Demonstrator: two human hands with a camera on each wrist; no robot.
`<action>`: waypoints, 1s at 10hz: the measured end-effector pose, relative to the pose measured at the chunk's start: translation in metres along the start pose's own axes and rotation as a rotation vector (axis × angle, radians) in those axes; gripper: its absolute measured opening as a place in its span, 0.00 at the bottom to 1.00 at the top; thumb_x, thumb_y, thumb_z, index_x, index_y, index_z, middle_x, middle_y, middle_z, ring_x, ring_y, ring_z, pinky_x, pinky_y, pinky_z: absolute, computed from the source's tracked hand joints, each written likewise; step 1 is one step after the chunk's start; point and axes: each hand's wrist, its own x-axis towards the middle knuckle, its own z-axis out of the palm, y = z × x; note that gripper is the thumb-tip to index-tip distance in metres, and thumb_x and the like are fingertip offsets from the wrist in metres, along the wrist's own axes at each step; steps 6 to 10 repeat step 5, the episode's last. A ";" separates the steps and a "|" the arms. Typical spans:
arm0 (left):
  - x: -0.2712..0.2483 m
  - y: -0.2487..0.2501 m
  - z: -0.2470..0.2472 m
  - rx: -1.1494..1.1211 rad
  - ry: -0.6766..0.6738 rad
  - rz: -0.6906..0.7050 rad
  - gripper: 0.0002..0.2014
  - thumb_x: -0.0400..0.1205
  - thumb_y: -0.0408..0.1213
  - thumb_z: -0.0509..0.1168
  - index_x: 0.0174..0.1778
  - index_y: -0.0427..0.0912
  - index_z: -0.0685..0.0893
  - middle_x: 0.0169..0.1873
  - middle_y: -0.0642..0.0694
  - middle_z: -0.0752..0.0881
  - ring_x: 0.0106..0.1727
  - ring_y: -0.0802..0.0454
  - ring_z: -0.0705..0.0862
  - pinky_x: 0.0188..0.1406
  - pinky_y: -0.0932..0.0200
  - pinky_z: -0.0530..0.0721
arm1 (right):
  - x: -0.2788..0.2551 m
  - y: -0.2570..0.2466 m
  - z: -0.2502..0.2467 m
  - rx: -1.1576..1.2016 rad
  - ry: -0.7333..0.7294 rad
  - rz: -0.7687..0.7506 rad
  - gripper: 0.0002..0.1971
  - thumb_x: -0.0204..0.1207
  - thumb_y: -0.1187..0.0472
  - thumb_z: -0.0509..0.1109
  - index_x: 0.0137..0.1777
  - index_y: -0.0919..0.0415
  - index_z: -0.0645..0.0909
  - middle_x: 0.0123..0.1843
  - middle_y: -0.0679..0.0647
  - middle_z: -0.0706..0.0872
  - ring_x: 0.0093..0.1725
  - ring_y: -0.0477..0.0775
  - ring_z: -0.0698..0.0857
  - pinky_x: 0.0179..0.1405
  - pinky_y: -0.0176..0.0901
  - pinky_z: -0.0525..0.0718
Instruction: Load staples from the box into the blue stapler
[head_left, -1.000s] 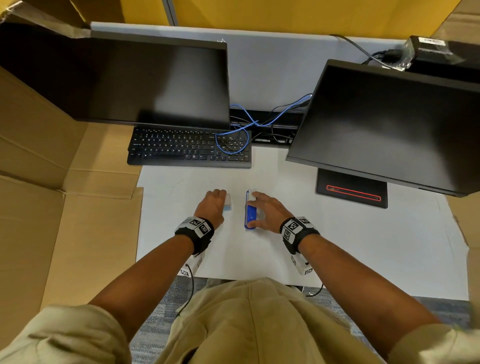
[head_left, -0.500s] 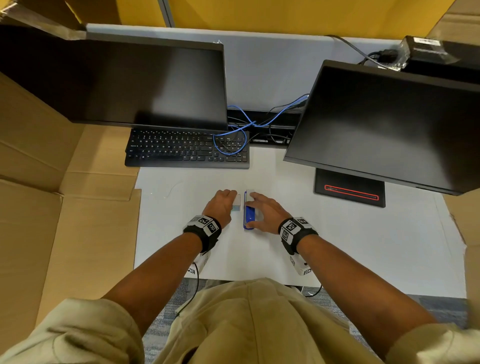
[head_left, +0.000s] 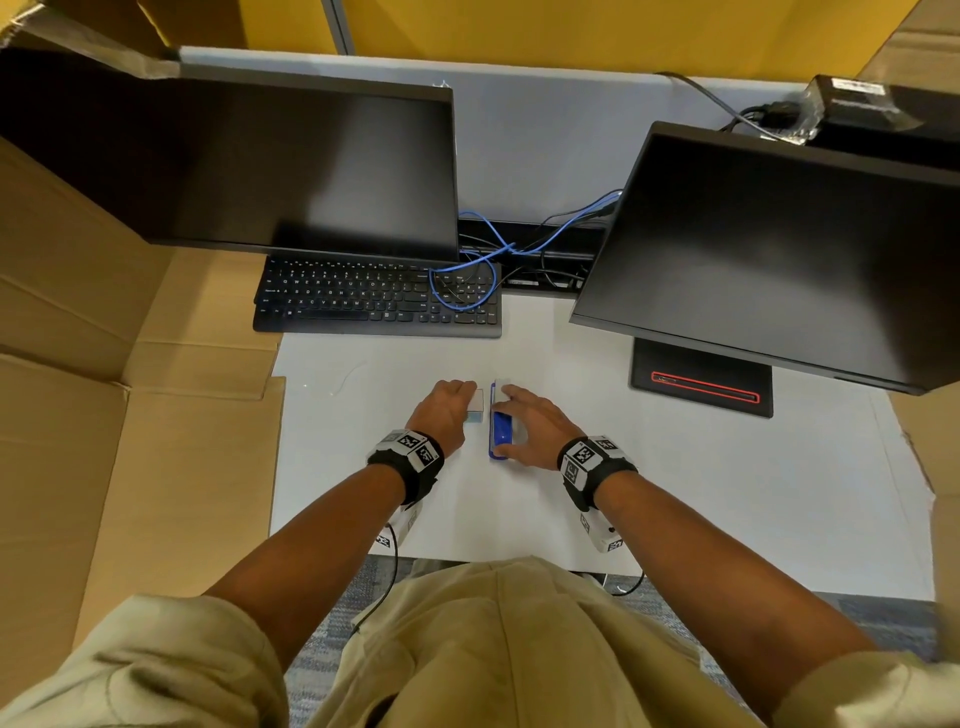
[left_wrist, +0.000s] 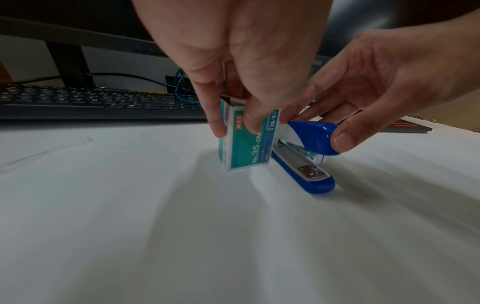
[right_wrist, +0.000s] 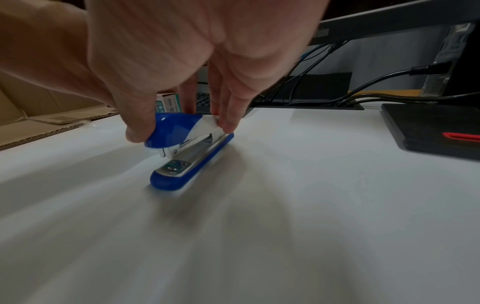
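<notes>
The blue stapler (head_left: 501, 434) (left_wrist: 309, 156) (right_wrist: 187, 148) lies on the white desk (head_left: 675, 493), its base flat and its blue-and-white top arm closed. My right hand (head_left: 530, 426) (right_wrist: 182, 115) grips that top arm, thumb on the blue front end and fingers on the white rear part. Just left of it the teal staple box (head_left: 476, 405) (left_wrist: 246, 142) (right_wrist: 168, 105) stands on its side, its far end flap partly open. My left hand (head_left: 444, 410) (left_wrist: 233, 115) pinches the box from above with fingertips on both faces.
A black keyboard (head_left: 379, 301) lies behind the hands with a blue cable (head_left: 467, 280) looped over its right end. Two dark monitors (head_left: 249, 166) (head_left: 779, 249) hang over the desk's back. A black stand base (head_left: 701, 384) sits at right. Cardboard (head_left: 130, 415) flanks the left.
My left hand has slid the staple box rightward, close beside the stapler. The right hand stays on the stapler's top arm.
</notes>
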 end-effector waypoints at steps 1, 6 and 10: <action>-0.001 0.000 -0.001 -0.010 -0.002 -0.001 0.29 0.78 0.26 0.67 0.75 0.40 0.69 0.69 0.38 0.78 0.70 0.40 0.76 0.65 0.48 0.83 | -0.001 -0.003 -0.001 -0.002 -0.006 0.008 0.39 0.69 0.45 0.77 0.79 0.51 0.67 0.86 0.54 0.58 0.82 0.58 0.64 0.79 0.50 0.65; -0.012 -0.012 -0.024 0.045 0.021 0.005 0.43 0.77 0.40 0.72 0.84 0.41 0.54 0.84 0.41 0.59 0.84 0.43 0.59 0.82 0.50 0.64 | -0.009 -0.005 -0.025 -0.015 0.050 -0.005 0.40 0.71 0.42 0.74 0.81 0.49 0.62 0.87 0.50 0.57 0.83 0.55 0.63 0.79 0.52 0.66; -0.012 -0.012 -0.024 0.045 0.021 0.005 0.43 0.77 0.40 0.72 0.84 0.41 0.54 0.84 0.41 0.59 0.84 0.43 0.59 0.82 0.50 0.64 | -0.009 -0.005 -0.025 -0.015 0.050 -0.005 0.40 0.71 0.42 0.74 0.81 0.49 0.62 0.87 0.50 0.57 0.83 0.55 0.63 0.79 0.52 0.66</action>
